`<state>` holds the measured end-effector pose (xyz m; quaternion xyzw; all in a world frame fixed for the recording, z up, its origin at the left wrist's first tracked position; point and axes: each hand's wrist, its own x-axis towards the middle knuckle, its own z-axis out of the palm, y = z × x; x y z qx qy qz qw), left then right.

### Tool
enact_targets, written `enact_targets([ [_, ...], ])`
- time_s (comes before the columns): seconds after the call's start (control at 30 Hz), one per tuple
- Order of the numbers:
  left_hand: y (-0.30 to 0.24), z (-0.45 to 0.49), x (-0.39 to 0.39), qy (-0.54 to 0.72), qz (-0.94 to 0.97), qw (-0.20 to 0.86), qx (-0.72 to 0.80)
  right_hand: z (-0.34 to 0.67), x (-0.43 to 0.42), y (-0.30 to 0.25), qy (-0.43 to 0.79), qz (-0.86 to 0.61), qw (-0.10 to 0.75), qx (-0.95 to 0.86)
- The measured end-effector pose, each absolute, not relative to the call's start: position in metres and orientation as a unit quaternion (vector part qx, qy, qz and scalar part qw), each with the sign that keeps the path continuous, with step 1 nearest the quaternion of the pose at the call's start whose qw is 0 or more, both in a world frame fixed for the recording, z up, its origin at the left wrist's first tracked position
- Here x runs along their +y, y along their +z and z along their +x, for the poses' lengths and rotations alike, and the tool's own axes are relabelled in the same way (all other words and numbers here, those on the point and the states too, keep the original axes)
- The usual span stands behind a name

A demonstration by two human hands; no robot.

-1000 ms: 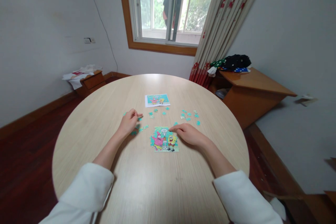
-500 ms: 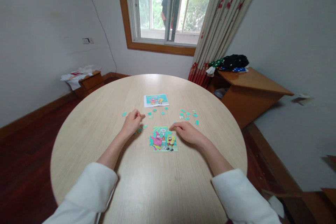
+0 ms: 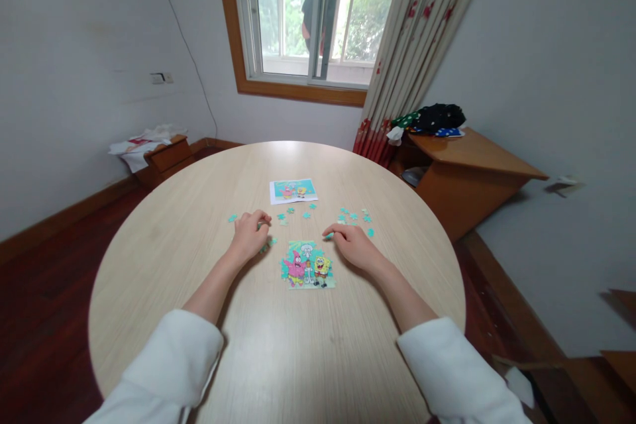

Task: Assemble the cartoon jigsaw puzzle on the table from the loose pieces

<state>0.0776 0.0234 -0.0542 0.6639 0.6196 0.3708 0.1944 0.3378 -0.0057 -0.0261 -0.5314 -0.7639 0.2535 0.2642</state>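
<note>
A partly built cartoon jigsaw puzzle lies on the round wooden table. My left hand rests just left of it among loose teal pieces, fingers curled in a pinch; what it holds is hidden. My right hand sits at the puzzle's upper right corner, fingers bent and pinched on a small teal piece. More loose teal pieces lie beyond my right hand. A printed reference picture lies farther back.
A wooden desk with dark clothes piled on it stands at the right by a curtain. A low cabinet with papers sits at the left wall. A person stands outside the window.
My right hand drew back slightly toward the puzzle's upper right corner and curled on a piece. My left hand lowered onto the table. The view shifted a little.
</note>
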Motion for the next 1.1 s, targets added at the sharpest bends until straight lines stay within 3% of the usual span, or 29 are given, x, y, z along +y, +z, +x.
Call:
enact_targets([
  [0.13, -0.051, 0.081, 0.019, 0.276, 0.742, 0.118, 0.6, 0.339, -0.002, -0.029, 0.233, -0.55, 0.277, -0.752],
  [0.57, -0.038, 0.096, 0.001, 0.107, 0.837, 0.035, 0.536, 0.341, 0.004, -0.037, 0.222, -0.551, 0.307, -0.744],
  [0.83, -0.034, 0.097, 0.003, 0.137, 0.827, 0.073, 0.54, 0.341, 0.013, -0.043, 0.159, -0.582, 0.347, -0.719],
  [1.1, -0.042, 0.091, 0.006, 0.185, 0.827, 0.07, 0.527, 0.34, 0.005, -0.038, 0.133, -0.595, 0.254, -0.751],
])
